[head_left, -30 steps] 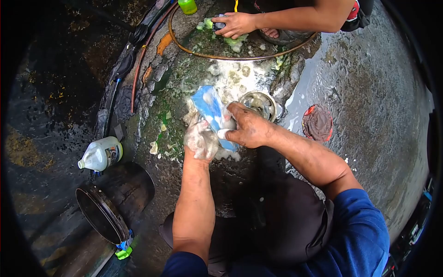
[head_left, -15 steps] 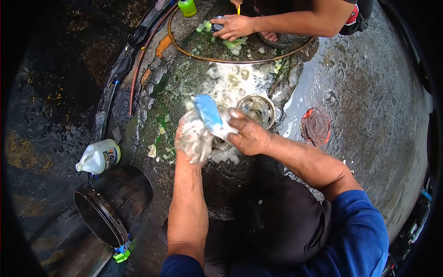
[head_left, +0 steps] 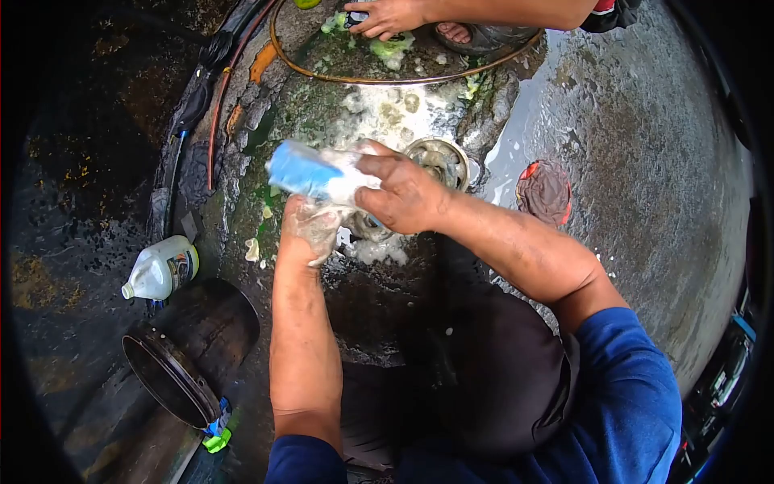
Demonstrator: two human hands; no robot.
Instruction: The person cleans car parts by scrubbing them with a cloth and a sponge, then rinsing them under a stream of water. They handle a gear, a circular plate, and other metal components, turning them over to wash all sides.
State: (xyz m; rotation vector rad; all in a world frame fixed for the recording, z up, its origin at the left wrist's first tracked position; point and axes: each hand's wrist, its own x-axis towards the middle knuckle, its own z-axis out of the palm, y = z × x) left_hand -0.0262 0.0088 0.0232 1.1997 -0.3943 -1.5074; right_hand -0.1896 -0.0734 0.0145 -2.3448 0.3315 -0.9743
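A blue brush (head_left: 303, 170) with white foam on it is in my right hand (head_left: 403, 194), its blue end pointing left. My left hand (head_left: 313, 230) is covered in grey suds and lies just below the brush. Its fingers are partly hidden by the brush and foam, and whether it holds a part cannot be made out. Behind my right hand sits a round metal part (head_left: 439, 161) with openings, on the wet ground. More metal and suds (head_left: 375, 242) show under my hands.
A co-worker's hand (head_left: 389, 16) is at the top, inside a curved hose (head_left: 387, 81). A white jug (head_left: 161, 269) and a dark bucket (head_left: 193, 339) lie at the left. A grey and red round object (head_left: 545, 194) rests on the right.
The blue brush has moved left and tilted flatter. Both my hands have shifted left, and the view has moved so the ground and the co-worker appear higher.
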